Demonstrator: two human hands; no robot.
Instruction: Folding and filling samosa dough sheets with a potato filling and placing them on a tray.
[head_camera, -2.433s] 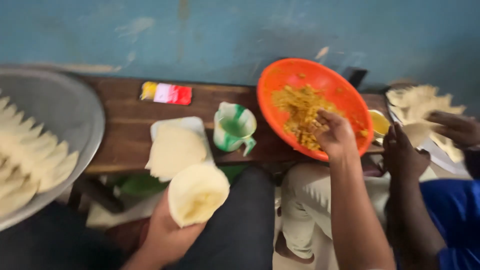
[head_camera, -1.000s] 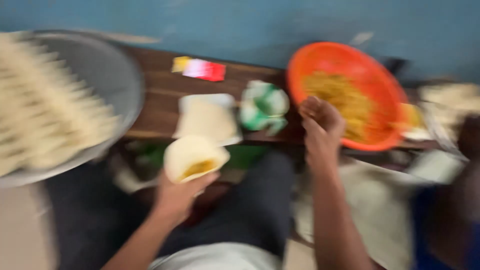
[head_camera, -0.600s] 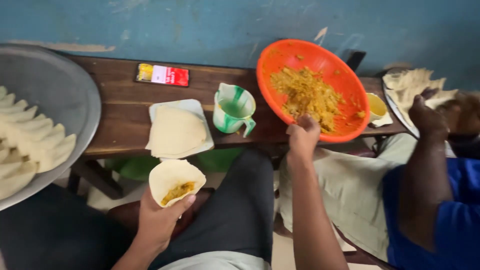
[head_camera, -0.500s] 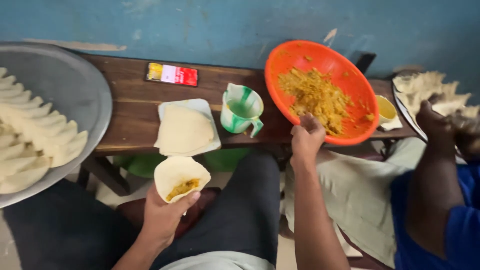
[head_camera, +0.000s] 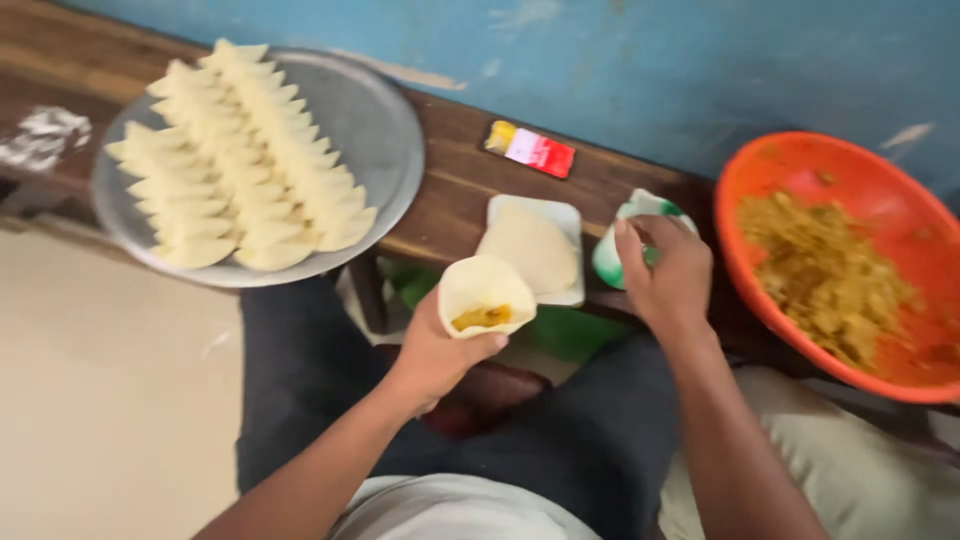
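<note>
My left hand (head_camera: 432, 352) holds a pale pastry cone (head_camera: 484, 292) with yellow filling inside, above my lap. My right hand (head_camera: 668, 270) reaches over the green and white cup (head_camera: 622, 222) on the wooden bench (head_camera: 450, 185), fingers bent at its rim. I cannot tell if the fingers dip into the cup. A white plate with a stack of pastry sheets (head_camera: 532, 250) lies just behind the cone. The orange bowl (head_camera: 860, 185) of yellow-brown filling (head_camera: 825, 275) sits to the right of my right hand.
A large round metal tray (head_camera: 375, 130) at the left carries several rows of folded pale pastries (head_camera: 245, 165). A small red and yellow packet (head_camera: 530, 150) lies by the blue wall. Crumpled foil (head_camera: 40, 135) sits at the far left. Pale floor is at the lower left.
My right hand left the orange bowl and moved left to the green cup. The view swung left, showing the whole pastry tray. The cone stays in my left hand.
</note>
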